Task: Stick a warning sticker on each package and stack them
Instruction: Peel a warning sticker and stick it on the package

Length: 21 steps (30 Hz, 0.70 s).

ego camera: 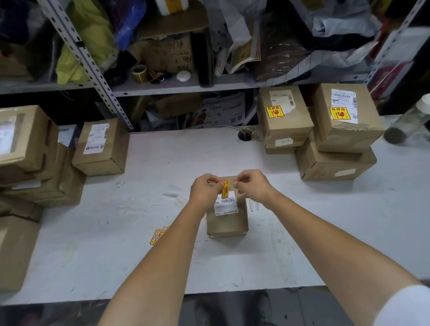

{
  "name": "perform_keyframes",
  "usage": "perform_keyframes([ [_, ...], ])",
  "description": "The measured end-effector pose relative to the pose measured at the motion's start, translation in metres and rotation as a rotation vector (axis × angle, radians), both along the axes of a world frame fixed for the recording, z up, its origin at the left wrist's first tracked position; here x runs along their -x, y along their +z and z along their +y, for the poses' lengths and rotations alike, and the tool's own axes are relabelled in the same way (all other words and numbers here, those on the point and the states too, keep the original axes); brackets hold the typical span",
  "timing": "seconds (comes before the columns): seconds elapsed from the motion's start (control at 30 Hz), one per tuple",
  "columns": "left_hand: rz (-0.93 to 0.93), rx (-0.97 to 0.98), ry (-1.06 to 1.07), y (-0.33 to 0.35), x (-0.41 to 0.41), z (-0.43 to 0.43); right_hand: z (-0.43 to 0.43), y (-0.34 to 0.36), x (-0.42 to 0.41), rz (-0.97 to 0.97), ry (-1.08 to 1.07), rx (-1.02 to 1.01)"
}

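A small cardboard package [227, 222] with a white shipping label lies on the white table [138, 249] in front of me. Just above its far end, my left hand [206, 190] pinches a yellow and red warning sticker [225, 188]. My right hand [253, 185] is at the sticker's other side with fingertips curled at its edge; whether it holds the backing paper I cannot tell. A few more warning stickers [159, 235] lie on the table, partly hidden by my left forearm. Stickered packages [336, 130] are stacked at the right.
Packages without stickers [25, 165] are piled at the left, with one more [100, 147] by the shelf post. A clear tube with a white cap [414, 117] lies at far right. Cluttered metal shelves [175, 85] rise behind the table, and a cable hole [245, 135] opens near its back edge.
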<state>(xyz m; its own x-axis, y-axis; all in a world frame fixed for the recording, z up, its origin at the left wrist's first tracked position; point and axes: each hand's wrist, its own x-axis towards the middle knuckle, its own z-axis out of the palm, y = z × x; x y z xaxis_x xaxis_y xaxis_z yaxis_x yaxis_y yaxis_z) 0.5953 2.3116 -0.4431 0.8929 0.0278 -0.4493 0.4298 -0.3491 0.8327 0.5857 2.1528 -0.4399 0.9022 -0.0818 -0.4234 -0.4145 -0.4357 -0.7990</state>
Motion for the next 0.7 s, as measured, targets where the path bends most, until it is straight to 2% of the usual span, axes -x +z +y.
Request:
perform_keyframes([
  [0.13,-0.039,-0.073,-0.056,0.002,-0.001,-0.013,0.01,0.003,0.002,-0.048,0.082,0.035],
  [0.37,-0.082,-0.171,-0.059,0.004,-0.007,-0.017,-0.004,-0.007,-0.004,-0.052,0.04,0.229],
  [0.53,-0.027,-0.174,0.069,-0.005,-0.008,0.005,-0.044,-0.025,-0.005,0.064,-0.026,0.355],
  [0.7,0.044,-0.114,0.109,-0.015,0.001,0.026,-0.059,-0.046,-0.004,0.186,-0.054,0.349],
])
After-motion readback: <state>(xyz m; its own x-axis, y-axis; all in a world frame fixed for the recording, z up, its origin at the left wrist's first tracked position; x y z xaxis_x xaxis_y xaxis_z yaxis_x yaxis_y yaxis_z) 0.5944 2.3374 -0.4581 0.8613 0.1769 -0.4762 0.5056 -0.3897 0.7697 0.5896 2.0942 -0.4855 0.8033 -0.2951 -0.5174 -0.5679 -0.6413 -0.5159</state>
